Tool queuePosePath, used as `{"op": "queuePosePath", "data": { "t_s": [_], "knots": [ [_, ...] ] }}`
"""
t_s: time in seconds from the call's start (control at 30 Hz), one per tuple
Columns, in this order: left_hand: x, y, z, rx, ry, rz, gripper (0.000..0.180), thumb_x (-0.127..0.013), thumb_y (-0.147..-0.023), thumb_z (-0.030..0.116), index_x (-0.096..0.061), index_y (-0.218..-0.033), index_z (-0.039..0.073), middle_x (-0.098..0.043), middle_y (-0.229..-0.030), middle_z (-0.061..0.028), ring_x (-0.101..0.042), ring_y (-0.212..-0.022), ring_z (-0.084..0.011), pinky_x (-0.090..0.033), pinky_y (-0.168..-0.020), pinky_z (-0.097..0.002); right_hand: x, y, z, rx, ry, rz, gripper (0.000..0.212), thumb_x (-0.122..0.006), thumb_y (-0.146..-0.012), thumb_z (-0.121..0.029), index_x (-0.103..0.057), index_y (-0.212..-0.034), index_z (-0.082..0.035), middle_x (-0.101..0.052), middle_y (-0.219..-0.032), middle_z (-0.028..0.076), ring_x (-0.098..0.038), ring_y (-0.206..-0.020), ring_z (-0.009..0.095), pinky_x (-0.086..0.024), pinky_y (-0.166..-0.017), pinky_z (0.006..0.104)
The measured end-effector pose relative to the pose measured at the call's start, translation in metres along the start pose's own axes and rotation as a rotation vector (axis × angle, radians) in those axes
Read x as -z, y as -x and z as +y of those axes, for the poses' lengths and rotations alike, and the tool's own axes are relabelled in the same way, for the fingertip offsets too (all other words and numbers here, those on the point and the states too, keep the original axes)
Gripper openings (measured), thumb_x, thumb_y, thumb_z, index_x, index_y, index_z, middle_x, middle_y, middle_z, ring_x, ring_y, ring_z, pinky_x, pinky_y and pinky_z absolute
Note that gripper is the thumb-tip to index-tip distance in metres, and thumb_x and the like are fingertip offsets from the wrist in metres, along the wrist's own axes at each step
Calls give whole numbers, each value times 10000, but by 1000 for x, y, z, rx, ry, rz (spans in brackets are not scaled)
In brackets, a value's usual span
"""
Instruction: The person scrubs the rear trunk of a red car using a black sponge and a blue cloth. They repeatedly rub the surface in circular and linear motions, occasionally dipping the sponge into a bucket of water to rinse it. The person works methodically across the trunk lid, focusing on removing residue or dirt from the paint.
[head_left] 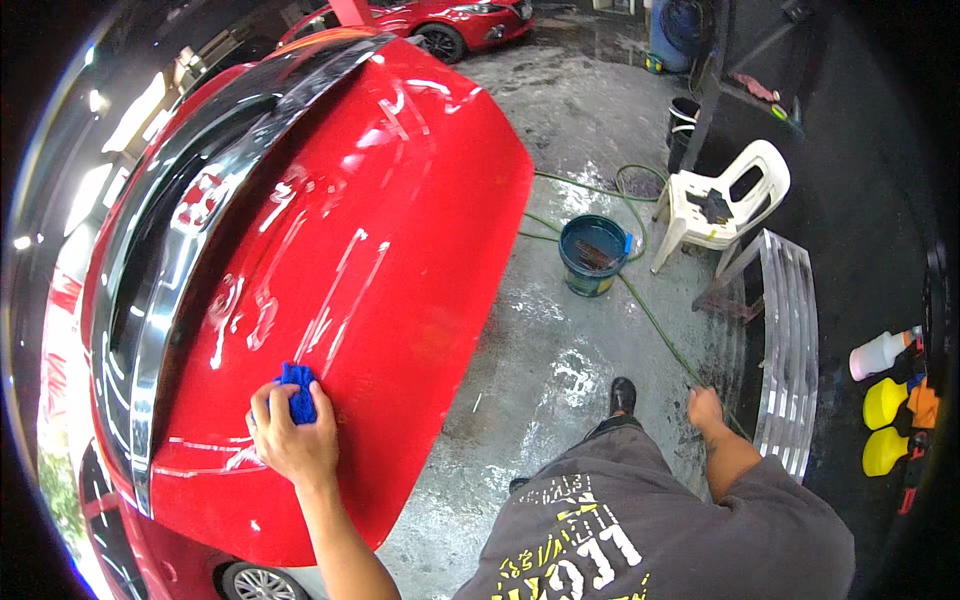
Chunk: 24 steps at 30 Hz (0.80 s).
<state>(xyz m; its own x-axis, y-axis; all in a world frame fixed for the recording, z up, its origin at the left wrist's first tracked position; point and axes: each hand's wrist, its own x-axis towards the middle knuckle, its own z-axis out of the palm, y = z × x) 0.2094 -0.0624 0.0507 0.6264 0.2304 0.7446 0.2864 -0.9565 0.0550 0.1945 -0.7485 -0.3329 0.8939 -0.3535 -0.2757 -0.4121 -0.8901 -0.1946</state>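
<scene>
My left hand [293,440] presses a bunched blue cloth [299,392] against the glossy red hood [400,270] of a car, near its lower middle. Fingers and thumb are closed around the cloth's near end. Thin wet-looking streaks and light reflections lie on the paint around it. My right hand [706,409] hangs low at my right side, its fingers curled. A green hose [655,330] on the floor runs past that hand in this view; whether the fingers grip it or anything else is hidden.
A dark bucket [590,262] stands right of the hood, beside the hose. Beyond it are a white plastic chair [735,195] and a silver slatted panel [788,350]. Spray bottles [884,402] hang at the far right. Another red car [480,25] is behind. The floor looks wet.
</scene>
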Motion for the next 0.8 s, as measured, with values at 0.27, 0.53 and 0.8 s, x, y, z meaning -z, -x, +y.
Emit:
{"op": "queuePosePath", "data": {
  "t_s": [0.27,0.53,0.8],
  "knots": [
    [-131,-84,131,-13,-52,-57,307,-817,-928,368,-693,-904,89,-714,-1014,-127,-735,-907,-415,-573,-771,-564,-30,-90,95,-282,-223,-83,370,-921,-893,-273,-798,-1201,-110,-822,-1201,167,-777,-1175,402,-606,-1010,502],
    [-237,-184,278,24,-169,-132,400,-731,-954,450,-727,-1028,56,-719,-1121,-175,-724,-1045,-460,-563,-873,-614,38,-231,91,-47,-494,-30,188,-832,-826,-150,-687,-926,-84,-767,-904,173,-762,-875,384,-584,-790,510],
    [-296,-131,407,-433,300,-138,185,-861,-873,149,-699,-891,61,-709,-981,-153,-688,-969,-387,-550,-875,-527,63,-313,87,-71,-806,116,235,-842,-922,-108,-682,-1078,-38,-768,-972,114,-748,-893,253,-578,-806,421]
  ]
}}
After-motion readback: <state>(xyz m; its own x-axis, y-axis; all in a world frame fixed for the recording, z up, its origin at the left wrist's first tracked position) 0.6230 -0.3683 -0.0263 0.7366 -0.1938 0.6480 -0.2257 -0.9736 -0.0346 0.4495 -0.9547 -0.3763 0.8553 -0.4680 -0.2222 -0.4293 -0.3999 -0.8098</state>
